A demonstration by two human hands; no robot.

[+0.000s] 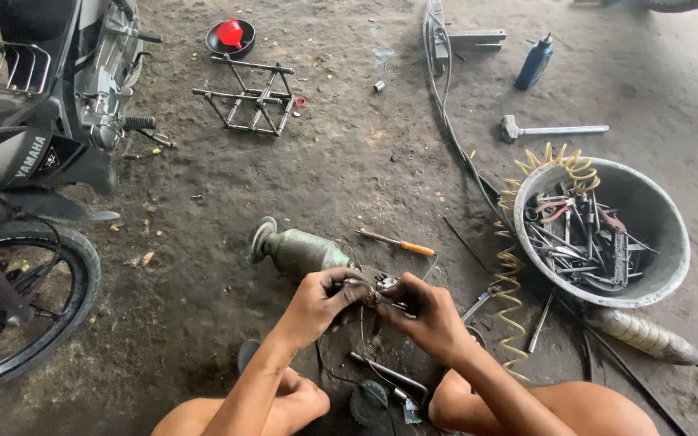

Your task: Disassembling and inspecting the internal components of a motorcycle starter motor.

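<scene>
My left hand [318, 300] and my right hand [427, 316] meet over a small metal part [381, 289] with thin wires hanging from it, and both grip it between the fingertips. Just beyond the hands a greenish metal cylinder [299, 250] lies on the dirt floor. A screwdriver with an orange handle [401, 245] lies right of the cylinder. My bare knees frame the bottom of the view, and a dark round part [369, 401] sits on the ground between them.
A motorcycle [34, 153] stands at the left with its front wheel [22, 311] near. A grey tub [672, 266] of hand tools sits at right, wrapped by a yellow coiled hose [512, 291]. Farther off: hammer [551, 129], blue bottle [534, 63], metal rack [256, 97], red funnel [230, 34].
</scene>
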